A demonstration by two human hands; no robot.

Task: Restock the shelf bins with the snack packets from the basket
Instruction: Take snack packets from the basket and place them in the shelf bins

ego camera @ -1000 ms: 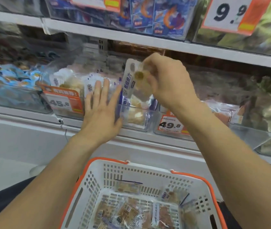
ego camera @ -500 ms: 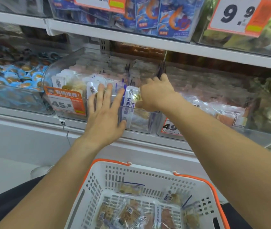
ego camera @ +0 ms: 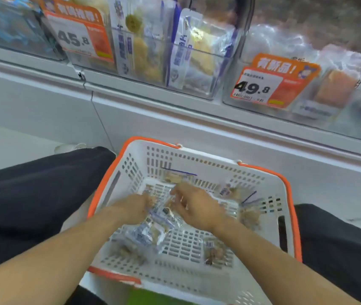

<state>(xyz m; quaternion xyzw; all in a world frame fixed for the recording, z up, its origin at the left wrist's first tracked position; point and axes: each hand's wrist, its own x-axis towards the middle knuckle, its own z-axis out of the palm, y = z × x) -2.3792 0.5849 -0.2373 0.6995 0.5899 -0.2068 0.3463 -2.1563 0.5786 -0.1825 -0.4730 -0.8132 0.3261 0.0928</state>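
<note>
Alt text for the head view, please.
Both hands, left and right, reach into a white basket of snack packets. Above, clear shelf bins carry orange price tags.

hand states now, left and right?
Left hand: in the basket, fingers among the snack packets; grip cannot be told, blurred.
Right hand: the same, cannot be told.

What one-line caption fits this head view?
Both hands, left hand and right hand, reach among snack packets in the white basket below the shelf bins.
</note>
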